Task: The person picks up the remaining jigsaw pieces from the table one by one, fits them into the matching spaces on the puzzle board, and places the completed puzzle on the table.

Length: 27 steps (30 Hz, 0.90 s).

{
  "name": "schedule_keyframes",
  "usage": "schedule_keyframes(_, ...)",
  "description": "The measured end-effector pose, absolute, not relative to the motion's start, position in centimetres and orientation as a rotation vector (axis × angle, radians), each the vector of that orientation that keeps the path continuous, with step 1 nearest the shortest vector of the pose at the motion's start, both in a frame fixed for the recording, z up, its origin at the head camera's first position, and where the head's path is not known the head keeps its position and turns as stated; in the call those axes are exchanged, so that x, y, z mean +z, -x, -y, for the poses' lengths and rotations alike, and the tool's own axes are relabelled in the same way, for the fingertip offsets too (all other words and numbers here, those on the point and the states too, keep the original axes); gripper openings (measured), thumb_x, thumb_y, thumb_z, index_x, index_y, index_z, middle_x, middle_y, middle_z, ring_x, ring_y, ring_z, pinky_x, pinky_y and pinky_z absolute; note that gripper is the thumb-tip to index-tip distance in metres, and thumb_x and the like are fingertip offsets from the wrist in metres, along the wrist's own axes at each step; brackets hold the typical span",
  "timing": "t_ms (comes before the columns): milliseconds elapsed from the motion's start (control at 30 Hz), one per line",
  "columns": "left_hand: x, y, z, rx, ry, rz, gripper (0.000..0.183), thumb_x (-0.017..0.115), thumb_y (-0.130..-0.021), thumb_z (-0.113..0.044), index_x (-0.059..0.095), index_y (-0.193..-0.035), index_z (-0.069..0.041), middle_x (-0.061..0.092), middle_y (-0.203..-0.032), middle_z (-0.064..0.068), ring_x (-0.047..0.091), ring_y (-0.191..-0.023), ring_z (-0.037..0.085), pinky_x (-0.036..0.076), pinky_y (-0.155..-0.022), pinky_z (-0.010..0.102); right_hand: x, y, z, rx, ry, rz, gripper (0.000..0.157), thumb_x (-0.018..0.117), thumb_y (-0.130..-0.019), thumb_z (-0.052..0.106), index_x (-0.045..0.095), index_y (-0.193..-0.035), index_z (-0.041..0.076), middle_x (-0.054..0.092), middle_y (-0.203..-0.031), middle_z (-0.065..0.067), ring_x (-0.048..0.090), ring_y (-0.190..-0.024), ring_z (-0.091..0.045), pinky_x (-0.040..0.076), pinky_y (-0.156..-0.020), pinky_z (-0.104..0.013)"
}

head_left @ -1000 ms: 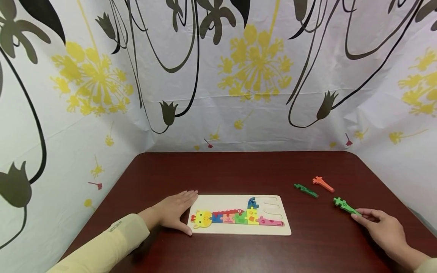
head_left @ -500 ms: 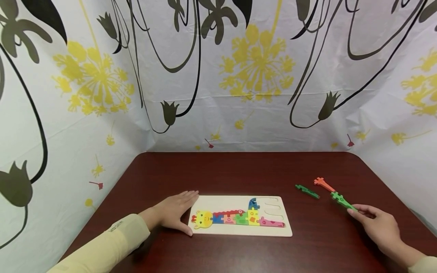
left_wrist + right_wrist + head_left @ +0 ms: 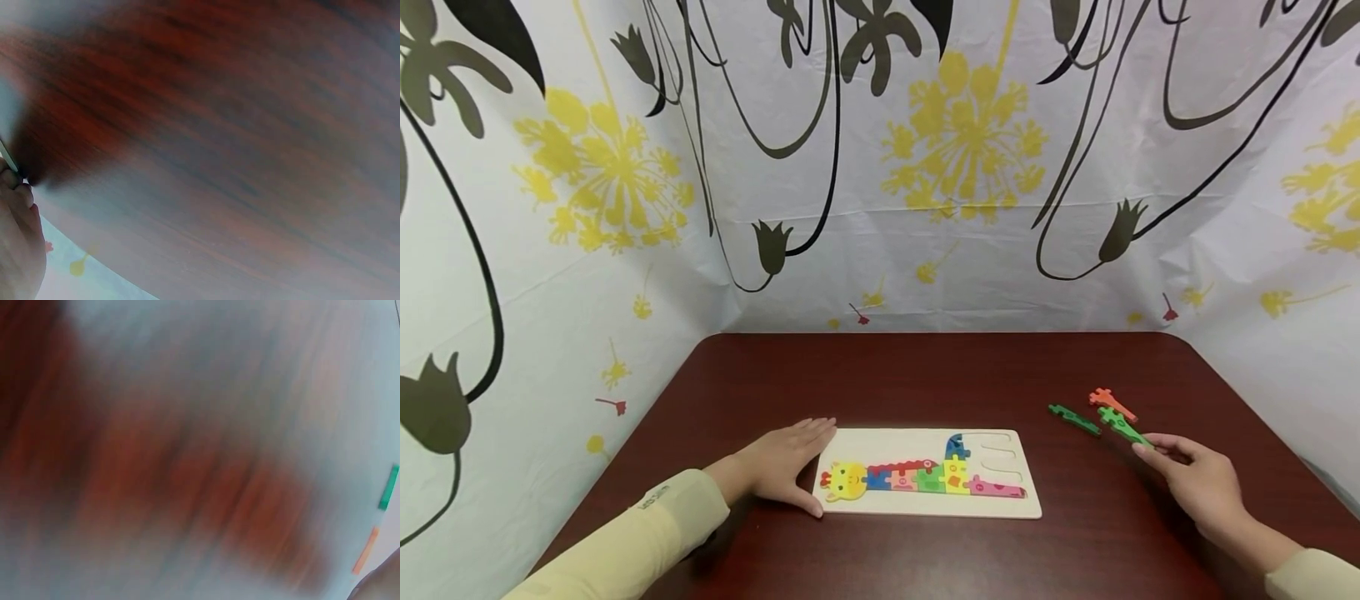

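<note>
A cream puzzle board (image 3: 887,443) lies on the table, bearing a giraffe of coloured jigsaw pieces. Its yellow head (image 3: 847,482) is at the left; a pink leg (image 3: 997,489) and a blue tail piece (image 3: 955,447) are towards the right, beside bare leg outlines. My left hand (image 3: 782,468) rests along the board's left edge, thumb and fingers spread; the left wrist view shows this hand (image 3: 22,250) at the board's edge. Between thumb and fingers, my right hand (image 3: 1198,483) pinches the end of a light green leg piece (image 3: 1122,425), which overlaps an orange piece (image 3: 1112,403).
A dark green piece (image 3: 1074,419) lies left of the orange one. Both the dark green piece (image 3: 389,487) and the orange piece (image 3: 365,551) show at the right wrist view's edge. The brown table (image 3: 895,375) meets a flower-patterned cloth (image 3: 970,283) behind.
My right hand has moved left and slightly away from me with the light green leg piece, towards the loose orange and dark green pieces. The left hand and board stay put.
</note>
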State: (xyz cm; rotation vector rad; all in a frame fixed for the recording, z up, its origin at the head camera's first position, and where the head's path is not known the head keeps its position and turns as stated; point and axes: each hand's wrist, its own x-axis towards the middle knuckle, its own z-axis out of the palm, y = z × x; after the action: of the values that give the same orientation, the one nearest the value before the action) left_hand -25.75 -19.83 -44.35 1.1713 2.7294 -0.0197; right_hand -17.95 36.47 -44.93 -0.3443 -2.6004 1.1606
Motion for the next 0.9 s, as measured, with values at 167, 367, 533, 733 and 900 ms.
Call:
schedule_keyframes(167, -44.3, 25.7, 19.9, -0.022, -1.188, -2.729, 0.121, 0.044, -0.071, -0.089, 0.017, -0.156, -0.007, 0.015, -0.161, 0.007, 0.013, -0.147, 0.02, 0.017, -0.116, 0.039, -44.6, 18.1, -35.0, 1.233, 0.297, 2.608, 0.054, 0.068, -0.09, 0.045, 0.066, -0.119, -0.001, 0.063, -0.088, 0.0, 0.049, -0.07, -0.009, 0.043, -0.052, -0.025)
schedule_keyframes(367, -44.3, 25.6, 19.8, -0.018, -1.182, -2.728, 0.121, 0.044, -0.072, -0.089, 0.016, -0.156, -0.007, 0.015, -0.161, 0.007, 0.012, -0.147, 0.02, 0.016, -0.117, 0.038, -44.4, 18.2, -33.5, 1.158, 0.175, 2.616, 0.046, 0.072, -0.088, 0.04, 0.069, -0.113, 0.001, 0.062, -0.089, -0.003, 0.047, -0.07, -0.007, 0.039, -0.053, -0.024)
schedule_keyframes(533, -44.2, 25.6, 19.9, -0.019, -1.178, -2.725, 0.121, 0.044, -0.072, -0.089, 0.016, -0.156, -0.007, 0.014, -0.161, 0.007, 0.012, -0.147, 0.02, 0.016, -0.117, 0.038, -44.2, 18.7, -32.4, 1.081, 0.056, 2.605, 0.039, 0.073, -0.088, 0.035, 0.071, -0.11, 0.002, 0.062, -0.089, -0.005, 0.047, -0.068, -0.007, 0.038, -0.052, -0.024)
schedule_keyframes(733, -44.2, 25.7, 19.9, -0.01, -1.168, -2.723, 0.12, 0.046, -0.072, -0.088, 0.016, -0.156, -0.008, 0.014, -0.162, 0.006, 0.012, -0.147, 0.02, 0.016, -0.116, 0.038, -44.0, 19.3, -30.9, 1.092, -0.021, 2.585, 0.035, 0.074, -0.088, 0.031, 0.071, -0.108, 0.003, 0.064, -0.09, -0.005, 0.051, -0.07, -0.006, 0.042, -0.054, -0.023)
schedule_keyframes(900, -44.5, 25.7, 19.9, -0.017, -1.169, -2.726, 0.121, 0.045, -0.071, -0.089, 0.015, -0.156, -0.009, 0.014, -0.162, 0.005, 0.012, -0.147, 0.02, 0.016, -0.116, 0.038, -44.3, 19.8, -29.8, 1.092, -0.055, 2.587, 0.031, 0.075, -0.087, 0.031, 0.073, -0.105, 0.006, 0.066, -0.093, -0.004, 0.052, -0.073, -0.008, 0.044, -0.058, -0.023)
